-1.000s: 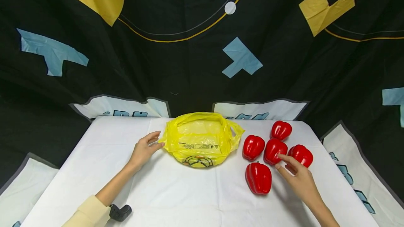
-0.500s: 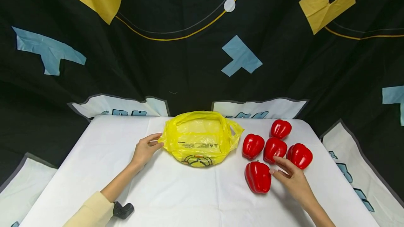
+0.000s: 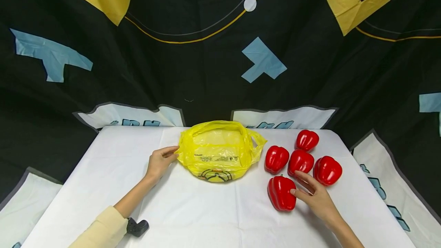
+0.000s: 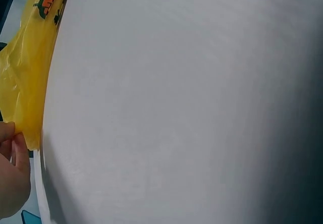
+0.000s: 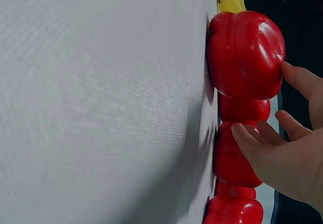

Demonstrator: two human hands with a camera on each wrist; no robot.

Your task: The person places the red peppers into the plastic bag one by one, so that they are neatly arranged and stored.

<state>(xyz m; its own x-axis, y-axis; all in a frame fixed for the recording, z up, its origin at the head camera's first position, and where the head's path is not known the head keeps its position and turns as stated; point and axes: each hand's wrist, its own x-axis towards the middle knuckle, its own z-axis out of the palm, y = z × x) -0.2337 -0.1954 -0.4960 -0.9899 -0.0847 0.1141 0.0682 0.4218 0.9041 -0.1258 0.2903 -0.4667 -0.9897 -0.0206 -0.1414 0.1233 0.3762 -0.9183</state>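
A yellow plastic bag (image 3: 215,173) lies with its mouth wide at the back middle of the table. My left hand (image 3: 158,165) pinches the bag's left edge between thumb and fingers; the left wrist view shows the fingers (image 4: 20,151) on the gathered yellow film (image 4: 25,77). On the right are several red bell peppers, the frontmost (image 3: 280,194) standing slightly apart with a short green stem. My right hand (image 3: 317,198) is beside this pepper, fingers spread, thumb tip right at its side. From the right wrist, the nearest pepper (image 5: 245,52) looks glossy, and the hand (image 5: 287,158) holds nothing.
Behind the frontmost pepper sit the other bell peppers: a left one (image 3: 276,159), a middle one (image 3: 300,160), a right one (image 3: 327,170) and a rear one (image 3: 307,140). White cloth (image 3: 193,213) covers the table. A black patterned curtain (image 3: 206,79) hangs behind.
My right hand has moved left and toward me, from the middle pepper to the frontmost one. My left hand has moved slightly inward and closed its fingers on the bag's edge.
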